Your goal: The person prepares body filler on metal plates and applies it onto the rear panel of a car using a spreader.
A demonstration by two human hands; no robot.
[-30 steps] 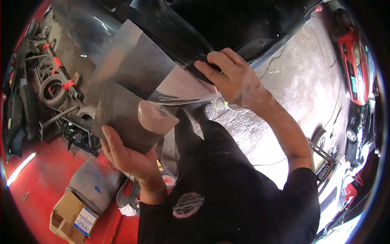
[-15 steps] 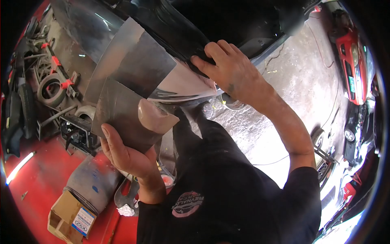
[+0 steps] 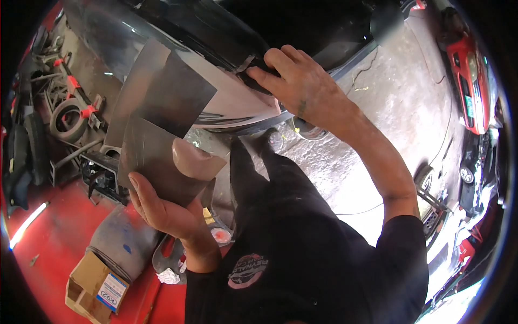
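My left hand (image 3: 162, 208) grips a dark, flat sheet (image 3: 151, 156) from below. A smooth lump of pinkish putty (image 3: 197, 160) sits on that sheet near its right edge. Behind it, another grey sheet-like piece (image 3: 175, 94) overlaps; how the two join is unclear. Bent fingers of my right hand (image 3: 297, 75) press together at the dark edge of a car body (image 3: 216, 35). A small grey strip (image 3: 246, 63) shows beside those fingertips; whether they hold it is hidden. Below them, a pale pinkish patch (image 3: 243, 100) covers the car's lower panel.
Tyres (image 3: 69, 120) and metal parts lie at the left. An open cardboard box (image 3: 89, 278) and a grey drum (image 3: 121, 240) are on the red floor. A tin with reddish contents (image 3: 220, 235) is near my left forearm. A red car part (image 3: 468, 81) is at the far right.
My left hand and the sheet have moved slightly down and left, exposing more of the car panel. My right hand has shifted a little left, and a grey strip now shows at its fingertips.
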